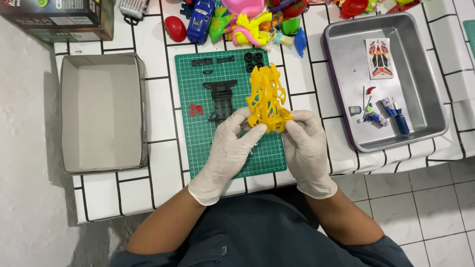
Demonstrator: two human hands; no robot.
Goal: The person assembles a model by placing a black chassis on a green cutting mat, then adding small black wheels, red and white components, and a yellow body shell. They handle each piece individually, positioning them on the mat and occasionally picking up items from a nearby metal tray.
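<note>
1. Gloves cover both hands: the left hand and the right hand each wear a thin white one, and both are closed on the near end of a yellow plastic car body.
2. The left hand pinches the body's lower left edge with thumb and fingertips; the right hand clamps the lower right edge, so the grip sits at the end nearest the person.
3. The yellow body is held above a green cutting mat, its far end pointing away from the grip toward the top of the mat.
4. Just left of the grip, on the mat, lies a black chassis, partly hidden by the left fingers.
5. Farther left of the grip lie small red parts; beyond the body's far end sit black tyres and thin black pieces.
6. Well to the right of the grip stands a metal tray holding a sticker sheet and small tools.
7. Well to the left sits an open grey box.
8. Beyond the mat, away from the grip, colourful toys are piled, including a blue toy car.
</note>
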